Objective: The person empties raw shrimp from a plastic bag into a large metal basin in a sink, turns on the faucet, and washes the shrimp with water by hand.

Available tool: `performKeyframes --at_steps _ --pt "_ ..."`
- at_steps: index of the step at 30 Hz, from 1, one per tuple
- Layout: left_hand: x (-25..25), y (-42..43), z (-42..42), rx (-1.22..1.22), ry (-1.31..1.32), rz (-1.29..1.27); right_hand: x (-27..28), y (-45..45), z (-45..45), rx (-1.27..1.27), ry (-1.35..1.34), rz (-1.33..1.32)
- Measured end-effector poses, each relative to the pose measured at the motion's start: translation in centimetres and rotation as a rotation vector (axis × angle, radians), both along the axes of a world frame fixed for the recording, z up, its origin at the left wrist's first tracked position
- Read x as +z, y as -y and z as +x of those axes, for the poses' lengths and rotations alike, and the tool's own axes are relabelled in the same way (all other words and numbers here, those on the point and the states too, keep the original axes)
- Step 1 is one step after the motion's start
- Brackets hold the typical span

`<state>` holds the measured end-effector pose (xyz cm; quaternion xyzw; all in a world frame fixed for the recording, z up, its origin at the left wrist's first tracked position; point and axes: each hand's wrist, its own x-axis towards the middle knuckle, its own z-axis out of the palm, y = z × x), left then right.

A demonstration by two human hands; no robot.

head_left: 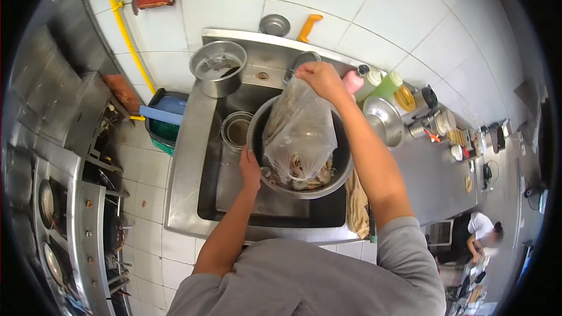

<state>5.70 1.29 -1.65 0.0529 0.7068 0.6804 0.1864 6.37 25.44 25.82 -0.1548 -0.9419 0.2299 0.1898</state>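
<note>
A clear plastic bag (301,123) hangs from my right hand (321,78), whose fingers pinch its upper end near the faucet (304,58). Its lower end rests inside a large metal bowl (346,178) set over the sink (234,205). Shrimp (304,184) lie at the bottom of the bowl, partly behind the film. My left hand (250,169) closes on the left rim of that bowl; some of its fingers are hidden. Close to this hand, a smaller metal pot (225,130) stands in the sink.
On the sink's back left corner sits a metal pot (219,86) with cloudy contents. Soap bottles (386,85) and a metal bowl (383,122) line the right side. A cloth (356,205) drapes the front edge. Another person (477,231) works far right; stoves (88,222) stand left.
</note>
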Motion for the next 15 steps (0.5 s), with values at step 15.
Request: performKeyframes --at_steps 15 --pt "3.0 1.1 1.0 0.067 -0.012 0.063 6.1 0.6 8.2 -0.102 -0.121 -0.213"
